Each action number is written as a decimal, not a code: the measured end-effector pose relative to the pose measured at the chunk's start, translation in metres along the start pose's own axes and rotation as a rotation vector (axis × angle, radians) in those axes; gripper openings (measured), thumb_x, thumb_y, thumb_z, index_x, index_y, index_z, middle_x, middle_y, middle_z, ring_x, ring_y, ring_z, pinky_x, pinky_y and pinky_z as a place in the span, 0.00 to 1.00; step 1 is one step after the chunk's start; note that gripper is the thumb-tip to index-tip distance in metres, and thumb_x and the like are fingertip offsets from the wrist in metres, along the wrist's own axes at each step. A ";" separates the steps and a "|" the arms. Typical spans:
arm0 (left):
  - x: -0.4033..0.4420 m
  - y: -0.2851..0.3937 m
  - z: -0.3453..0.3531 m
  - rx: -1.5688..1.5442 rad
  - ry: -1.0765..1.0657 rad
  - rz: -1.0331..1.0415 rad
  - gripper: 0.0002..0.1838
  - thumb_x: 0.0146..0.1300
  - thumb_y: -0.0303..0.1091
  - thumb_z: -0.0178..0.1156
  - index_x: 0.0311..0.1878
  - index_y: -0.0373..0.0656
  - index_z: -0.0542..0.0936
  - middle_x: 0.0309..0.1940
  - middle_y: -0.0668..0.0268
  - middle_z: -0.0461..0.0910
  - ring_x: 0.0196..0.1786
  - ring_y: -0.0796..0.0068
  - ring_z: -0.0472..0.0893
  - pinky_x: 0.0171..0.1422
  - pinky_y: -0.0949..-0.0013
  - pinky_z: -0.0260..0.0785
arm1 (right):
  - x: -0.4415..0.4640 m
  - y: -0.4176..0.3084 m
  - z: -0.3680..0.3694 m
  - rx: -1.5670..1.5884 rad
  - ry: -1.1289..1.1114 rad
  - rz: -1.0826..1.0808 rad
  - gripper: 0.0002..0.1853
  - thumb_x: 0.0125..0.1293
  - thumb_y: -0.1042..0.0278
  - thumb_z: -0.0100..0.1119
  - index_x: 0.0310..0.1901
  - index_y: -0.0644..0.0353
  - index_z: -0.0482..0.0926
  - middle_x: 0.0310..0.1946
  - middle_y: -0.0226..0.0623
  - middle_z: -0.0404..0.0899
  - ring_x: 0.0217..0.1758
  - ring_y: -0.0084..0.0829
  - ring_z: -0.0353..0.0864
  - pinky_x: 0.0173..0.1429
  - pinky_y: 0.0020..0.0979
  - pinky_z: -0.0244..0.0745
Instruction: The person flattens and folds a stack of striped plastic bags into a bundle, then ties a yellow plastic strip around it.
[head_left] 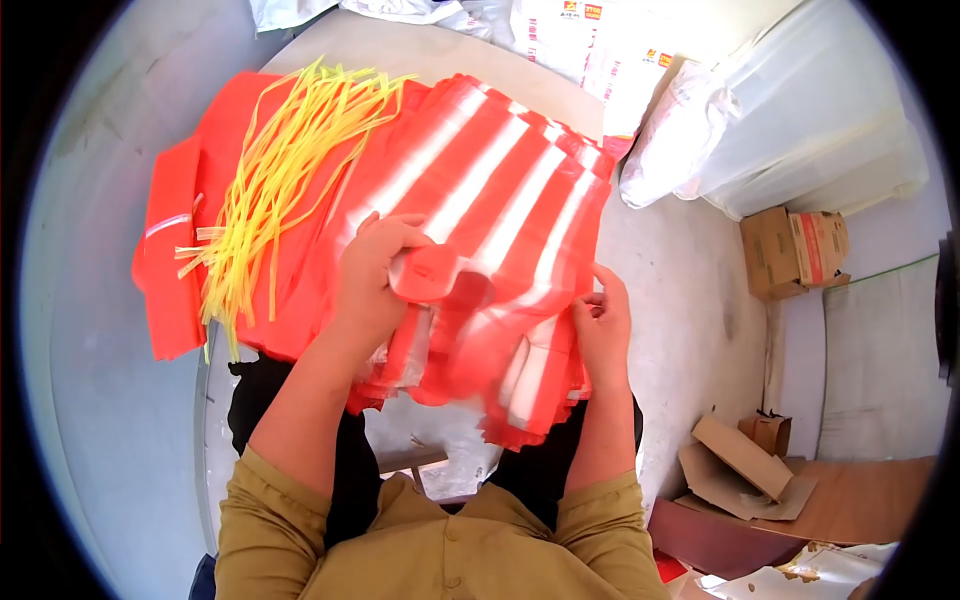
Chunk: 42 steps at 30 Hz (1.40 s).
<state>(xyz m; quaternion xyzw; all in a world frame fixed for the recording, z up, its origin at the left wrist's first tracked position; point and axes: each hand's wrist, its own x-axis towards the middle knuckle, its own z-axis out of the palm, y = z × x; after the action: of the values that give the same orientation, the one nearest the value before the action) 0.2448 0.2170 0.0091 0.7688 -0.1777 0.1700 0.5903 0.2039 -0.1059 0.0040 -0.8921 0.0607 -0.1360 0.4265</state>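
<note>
Red plastic sheets with white stripes [500,200] lie in a stack across the table and hang over its near edge. My left hand [378,265] is closed on a rolled or folded part of the red and white plastic. At the right edge of the stack, my right hand [603,325] has its fingertips pinched on the striped plastic. The near part of the plastic between my hands is blurred. A bundle of yellow strips [290,170] rests on plain red plastic [175,240] to the left, where a folded red piece has a white band round it.
The table's bare top [400,50] shows behind the stack. White printed bags [560,50] stand at the back. A cardboard box [775,250] is against the right wall, and opened cardboard [740,470] lies at the lower right.
</note>
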 end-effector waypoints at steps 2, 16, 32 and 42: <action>-0.001 0.002 -0.002 -0.004 0.029 -0.019 0.09 0.63 0.24 0.72 0.45 0.42 0.83 0.44 0.66 0.87 0.69 0.57 0.82 0.78 0.49 0.64 | 0.005 -0.005 0.007 -0.016 -0.038 -0.030 0.29 0.71 0.81 0.63 0.73 0.59 0.75 0.74 0.40 0.72 0.49 0.29 0.83 0.55 0.30 0.80; -0.007 0.025 -0.039 -0.193 0.020 -0.088 0.10 0.61 0.20 0.72 0.43 0.41 0.83 0.47 0.65 0.86 0.68 0.61 0.81 0.70 0.60 0.72 | 0.061 -0.023 0.029 0.754 -0.042 0.404 0.24 0.76 0.65 0.62 0.68 0.71 0.79 0.74 0.44 0.76 0.68 0.34 0.82 0.71 0.30 0.78; -0.098 0.094 0.071 -0.369 -0.750 0.030 0.20 0.65 0.20 0.67 0.60 0.42 0.85 0.59 0.58 0.88 0.62 0.56 0.86 0.67 0.57 0.78 | -0.045 -0.074 -0.247 -0.603 0.198 -0.275 0.15 0.65 0.84 0.59 0.50 0.65 0.88 0.48 0.46 0.90 0.53 0.40 0.90 0.63 0.36 0.81; -0.110 0.085 0.061 -0.570 -0.600 -0.653 0.12 0.77 0.30 0.63 0.58 0.38 0.80 0.51 0.57 0.89 0.53 0.66 0.88 0.59 0.62 0.79 | 0.099 -0.114 -0.140 -0.951 -0.129 -0.459 0.05 0.65 0.73 0.58 0.34 0.65 0.81 0.38 0.55 0.85 0.46 0.59 0.83 0.50 0.51 0.78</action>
<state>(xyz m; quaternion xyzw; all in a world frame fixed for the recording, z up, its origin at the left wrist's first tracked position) 0.1104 0.1459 0.0146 0.6078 -0.1293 -0.3054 0.7215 0.2565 -0.1607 0.1948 -0.9839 -0.1077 -0.1282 -0.0631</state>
